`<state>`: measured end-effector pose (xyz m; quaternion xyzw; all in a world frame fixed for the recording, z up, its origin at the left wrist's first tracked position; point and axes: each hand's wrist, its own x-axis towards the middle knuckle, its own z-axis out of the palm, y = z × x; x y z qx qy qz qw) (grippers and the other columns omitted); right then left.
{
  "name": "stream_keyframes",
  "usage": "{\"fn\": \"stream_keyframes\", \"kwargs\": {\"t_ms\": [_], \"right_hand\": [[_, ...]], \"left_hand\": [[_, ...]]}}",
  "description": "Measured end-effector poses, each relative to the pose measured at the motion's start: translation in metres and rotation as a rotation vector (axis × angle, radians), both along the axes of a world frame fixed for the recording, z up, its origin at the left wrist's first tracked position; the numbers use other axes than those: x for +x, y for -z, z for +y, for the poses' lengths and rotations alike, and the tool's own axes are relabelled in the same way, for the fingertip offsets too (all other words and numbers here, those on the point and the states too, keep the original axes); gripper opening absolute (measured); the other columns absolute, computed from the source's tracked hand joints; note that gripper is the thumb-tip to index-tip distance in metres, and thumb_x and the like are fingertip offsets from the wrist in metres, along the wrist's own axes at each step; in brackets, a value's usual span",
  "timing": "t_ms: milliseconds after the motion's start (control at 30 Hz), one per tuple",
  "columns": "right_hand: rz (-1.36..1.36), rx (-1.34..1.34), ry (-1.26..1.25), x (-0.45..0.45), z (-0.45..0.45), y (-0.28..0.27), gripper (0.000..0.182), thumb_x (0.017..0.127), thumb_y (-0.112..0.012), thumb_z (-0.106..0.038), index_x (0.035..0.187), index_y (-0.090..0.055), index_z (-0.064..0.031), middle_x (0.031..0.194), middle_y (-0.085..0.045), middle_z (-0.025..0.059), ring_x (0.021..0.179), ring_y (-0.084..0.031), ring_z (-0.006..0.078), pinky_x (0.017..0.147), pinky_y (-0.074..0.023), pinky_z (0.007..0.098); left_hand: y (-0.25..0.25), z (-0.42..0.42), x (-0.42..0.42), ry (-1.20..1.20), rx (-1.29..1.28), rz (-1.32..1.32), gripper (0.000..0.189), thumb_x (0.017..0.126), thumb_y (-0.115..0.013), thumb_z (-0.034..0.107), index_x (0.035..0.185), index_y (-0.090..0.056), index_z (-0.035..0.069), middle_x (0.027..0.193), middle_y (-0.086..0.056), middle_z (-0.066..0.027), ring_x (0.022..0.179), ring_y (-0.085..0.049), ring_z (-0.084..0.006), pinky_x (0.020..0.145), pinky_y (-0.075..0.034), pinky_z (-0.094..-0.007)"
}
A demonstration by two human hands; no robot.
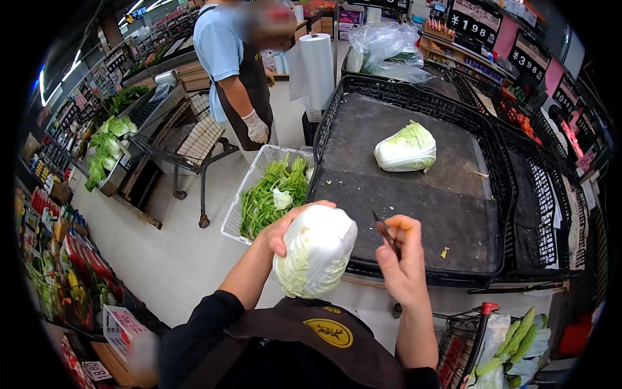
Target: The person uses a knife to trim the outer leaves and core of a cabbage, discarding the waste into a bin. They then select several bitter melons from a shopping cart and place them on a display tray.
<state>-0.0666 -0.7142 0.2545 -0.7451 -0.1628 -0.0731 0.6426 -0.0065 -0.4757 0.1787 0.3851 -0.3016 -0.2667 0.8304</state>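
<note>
A napa cabbage (318, 250) with a white base rests in my left hand (278, 234), its base end tilted up and away from me. My right hand (404, 260) grips a small dark knife (384, 228) just to the right of that cabbage; the blade points up and leftward, apart from the leaves. Ahead, a second napa cabbage (407, 147) lies on its side on the dark mat of a large black plastic crate (359, 204). Small leaf scraps (444, 252) are scattered on the mat.
A white plastic basket (233, 223) of leafy greens (267, 199) stands left of the crate. Beyond it is a co-worker (228, 73) wearing a glove, near a shopping cart (184, 131). A plastic bag roll (317, 68) stands behind. Another cart (459, 335) holds bitter melons (520, 335) at lower right.
</note>
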Motion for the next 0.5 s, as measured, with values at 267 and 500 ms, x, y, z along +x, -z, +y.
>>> {"fn": "stream_keyframes", "kwargs": {"t_ms": [267, 500], "right_hand": [[-0.079, -0.148, -0.198, 0.046, 0.012, -0.022, 0.033, 0.069, -0.077, -0.019, 0.088, -0.059, -0.0001, 0.082, -0.057, 0.0075, 0.073, -0.056, 0.0161, 0.064, -0.0448, 0.0258], [-0.504, -0.286, -0.320, 0.117, 0.094, 0.006, 0.013, 0.074, -0.066, -0.007, 0.078, -0.054, -0.0045, 0.069, -0.054, 0.0085, 0.060, -0.057, 0.0248, 0.053, -0.0434, 0.0341]], "left_hand": [[0.002, -0.016, 0.007, 0.013, 0.049, 0.070, 0.117, 0.046, -0.083, 0.043, 0.138, -0.024, -0.001, 0.132, -0.042, -0.0151, 0.118, -0.046, -0.0241, 0.099, -0.037, -0.0364], [0.054, 0.014, 0.008, 0.091, -0.380, 0.295, 0.121, 0.044, -0.076, 0.065, 0.134, -0.028, 0.000, 0.121, -0.046, -0.0302, 0.111, -0.050, -0.0418, 0.090, -0.045, -0.0507]]}}
